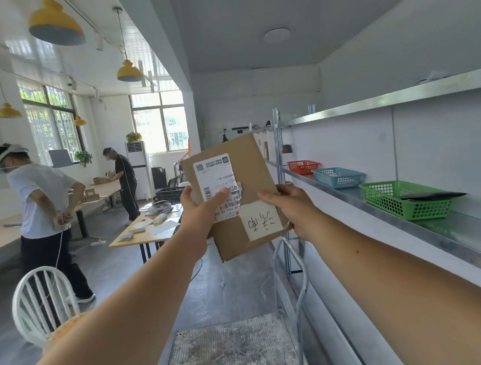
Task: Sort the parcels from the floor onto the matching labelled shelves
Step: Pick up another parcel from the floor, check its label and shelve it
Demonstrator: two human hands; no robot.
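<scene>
I hold a flat brown cardboard parcel [246, 167] upright at chest height, in front of me. It carries a white shipping label with barcodes and a white handwritten tag at its lower right. My left hand [200, 211] grips its left edge, thumb over the shipping label. My right hand [290, 207] grips its right edge, thumb beside the handwritten tag. To the right runs a metal shelf [409, 221] with a green basket [407, 202], a blue basket [338, 177] and a red basket [302, 166].
A metal platform cart [232, 353] with a handle stands right below my arms. A white chair [41, 304] is at lower left. A wooden table [148, 230] with papers lies ahead. Two people stand at the left. An upper shelf [399, 96] runs along the right wall.
</scene>
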